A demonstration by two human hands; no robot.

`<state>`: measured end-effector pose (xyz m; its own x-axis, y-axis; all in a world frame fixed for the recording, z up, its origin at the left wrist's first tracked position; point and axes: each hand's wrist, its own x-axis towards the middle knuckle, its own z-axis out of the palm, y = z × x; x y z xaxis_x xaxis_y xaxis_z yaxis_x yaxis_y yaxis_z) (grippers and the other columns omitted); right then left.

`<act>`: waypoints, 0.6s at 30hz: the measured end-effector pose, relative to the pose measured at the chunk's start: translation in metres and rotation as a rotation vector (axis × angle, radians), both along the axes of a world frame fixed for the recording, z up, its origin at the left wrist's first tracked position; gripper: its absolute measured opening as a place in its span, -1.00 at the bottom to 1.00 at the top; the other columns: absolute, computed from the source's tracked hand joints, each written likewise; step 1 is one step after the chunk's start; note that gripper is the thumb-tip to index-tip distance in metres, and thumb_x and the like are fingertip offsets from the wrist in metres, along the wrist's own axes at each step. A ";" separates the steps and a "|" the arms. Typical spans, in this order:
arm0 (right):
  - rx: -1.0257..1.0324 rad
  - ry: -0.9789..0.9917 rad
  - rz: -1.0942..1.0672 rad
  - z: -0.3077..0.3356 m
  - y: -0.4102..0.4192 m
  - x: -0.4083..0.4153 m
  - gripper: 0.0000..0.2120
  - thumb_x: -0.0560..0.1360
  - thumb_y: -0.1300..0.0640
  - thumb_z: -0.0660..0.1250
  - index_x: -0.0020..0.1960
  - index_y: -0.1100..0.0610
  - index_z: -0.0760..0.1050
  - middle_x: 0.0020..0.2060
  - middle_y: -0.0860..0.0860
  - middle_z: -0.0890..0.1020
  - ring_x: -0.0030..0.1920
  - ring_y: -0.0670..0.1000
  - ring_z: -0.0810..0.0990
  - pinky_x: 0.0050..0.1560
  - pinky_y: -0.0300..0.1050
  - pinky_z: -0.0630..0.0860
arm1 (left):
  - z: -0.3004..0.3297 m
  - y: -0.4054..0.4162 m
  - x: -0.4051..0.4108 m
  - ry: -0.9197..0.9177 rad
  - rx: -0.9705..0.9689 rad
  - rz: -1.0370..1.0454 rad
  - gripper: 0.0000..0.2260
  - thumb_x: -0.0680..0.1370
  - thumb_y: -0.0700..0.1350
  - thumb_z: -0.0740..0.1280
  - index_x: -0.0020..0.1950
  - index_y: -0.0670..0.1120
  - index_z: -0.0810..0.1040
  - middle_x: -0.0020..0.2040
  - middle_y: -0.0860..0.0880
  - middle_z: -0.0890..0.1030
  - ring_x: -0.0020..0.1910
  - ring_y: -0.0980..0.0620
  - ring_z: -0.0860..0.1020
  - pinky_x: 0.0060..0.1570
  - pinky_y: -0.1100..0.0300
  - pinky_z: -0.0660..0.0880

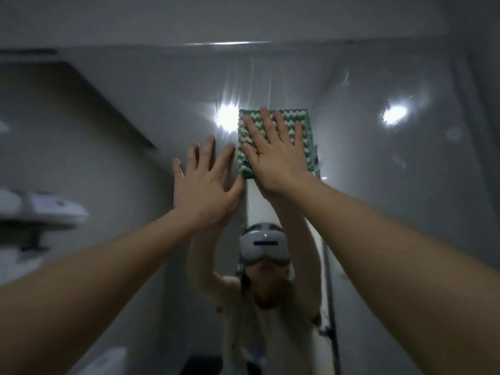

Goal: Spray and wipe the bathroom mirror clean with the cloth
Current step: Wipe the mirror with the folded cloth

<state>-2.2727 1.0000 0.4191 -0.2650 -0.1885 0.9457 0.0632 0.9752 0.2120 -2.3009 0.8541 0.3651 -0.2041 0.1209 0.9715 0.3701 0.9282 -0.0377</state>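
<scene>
- The right hand (276, 152) lies flat with its fingers straight and spread, palm pressing the cloth (273, 139) against the mirror (378, 185).
- The cloth is a folded pad, green with white zigzag bumps, high on the glass and a little right of the middle; its top edge and right edge show past the fingertips, and a lower corner pokes out under the heel of the thumb.
- The left hand (207, 185) is just beside it, also open, fingers fanned and laid against the bare glass, holding nothing; its thumb comes close to the cloth's lower corner.
- Both forearms reach up and forward from the bottom corners of the view.
- Streaks of wet smear run down the glass above the cloth, and two bright light glares (395, 113) sit either side of it.
- Below the hands the mirror shows the person's reflection (265, 293), arms raised, wearing a white headset (263, 243).
- At the left edge a blurred white fixture (46, 209) juts out on a shelf.
</scene>
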 end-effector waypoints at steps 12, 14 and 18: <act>-0.097 0.052 0.017 0.125 0.014 0.002 -0.48 0.65 -0.15 -0.19 0.56 -0.08 -0.21 0.55 0.02 -0.19 0.53 0.08 -0.25 0.43 0.20 -0.35 | 0.103 0.010 -0.006 0.062 0.051 -0.003 -0.46 0.57 0.25 0.04 0.51 0.21 -0.01 0.57 -0.05 -0.04 0.51 -0.22 -0.03 0.38 -0.32 0.04; -0.083 0.064 0.016 0.144 0.020 0.004 -0.48 0.65 -0.14 -0.18 0.56 -0.07 -0.20 0.55 0.03 -0.17 0.54 0.09 -0.22 0.43 0.21 -0.32 | 0.120 0.016 -0.005 0.054 0.066 -0.006 -0.46 0.56 0.26 0.04 0.51 0.23 -0.01 0.56 -0.05 -0.02 0.51 -0.22 -0.02 0.37 -0.34 0.04; -0.050 0.069 0.022 0.177 0.040 0.012 -0.47 0.65 -0.15 -0.16 0.57 -0.06 -0.16 0.56 0.03 -0.14 0.54 0.10 -0.18 0.45 0.22 -0.27 | 0.143 0.036 -0.003 0.046 0.114 0.015 -0.43 0.53 0.31 0.00 0.51 0.23 -0.02 0.55 -0.10 0.00 0.49 -0.28 0.01 0.37 -0.35 0.03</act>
<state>-2.2609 1.0404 0.5964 -0.1949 -0.1452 0.9700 0.0543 0.9859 0.1585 -2.3036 0.8897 0.5081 -0.1604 0.0063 0.9870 0.3568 0.9327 0.0520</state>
